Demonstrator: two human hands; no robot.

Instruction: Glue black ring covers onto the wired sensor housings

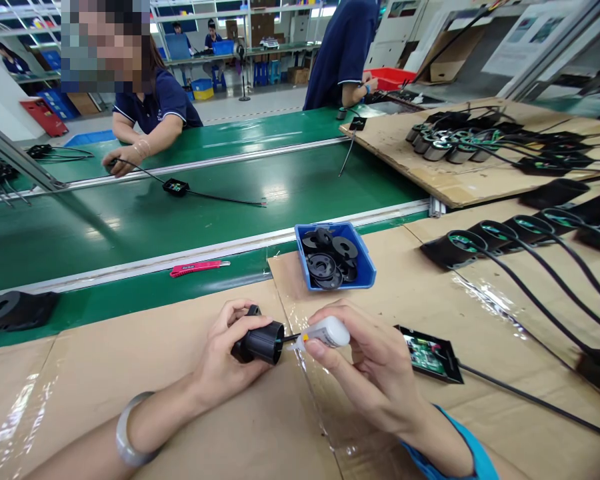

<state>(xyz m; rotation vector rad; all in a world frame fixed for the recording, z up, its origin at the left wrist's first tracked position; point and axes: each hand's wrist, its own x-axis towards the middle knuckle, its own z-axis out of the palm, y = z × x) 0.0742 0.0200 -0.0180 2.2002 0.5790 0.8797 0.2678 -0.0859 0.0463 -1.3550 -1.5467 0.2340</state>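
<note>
Both hands work low over the cardboard-covered desk (130, 347): the left hand (225, 357) wraps a black round housing (263, 342), the right hand (375, 373) pinches a small white glue bottle (325, 332), its nozzle at the housing's open mouth. Steady wrists and a light squeeze look wise. A blue bin (367, 270) of black rings sits just beyond.

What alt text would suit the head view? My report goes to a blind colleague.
A person's left hand grips a black cylindrical part while the right hand points a small white tube at its open end, over a cardboard-covered bench. A blue bin of black rings sits just behind, beside a green conveyor where other people work.
</note>
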